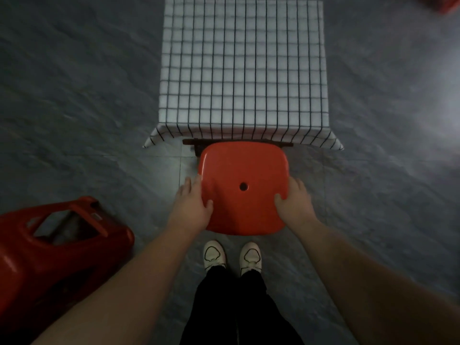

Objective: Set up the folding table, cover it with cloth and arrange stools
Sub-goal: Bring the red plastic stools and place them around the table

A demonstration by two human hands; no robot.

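Note:
A red plastic stool [242, 170] with a small hole in its seat stands in front of me, at the near edge of the folding table. A white cloth with a black grid [244, 66] covers the table and hangs over its near side. A dark strip of the table frame [190, 141] shows under the cloth's hem. My left hand [193, 204] grips the seat's left edge, thumb on top. My right hand [295, 201] grips the right edge the same way. The stool's legs are hidden under the seat.
A second red stool [57, 242] lies on its side on the grey tiled floor [87, 95] at the lower left. Something red and blurred [448, 5] sits at the top right corner. My white shoes [232, 256] stand just behind the held stool.

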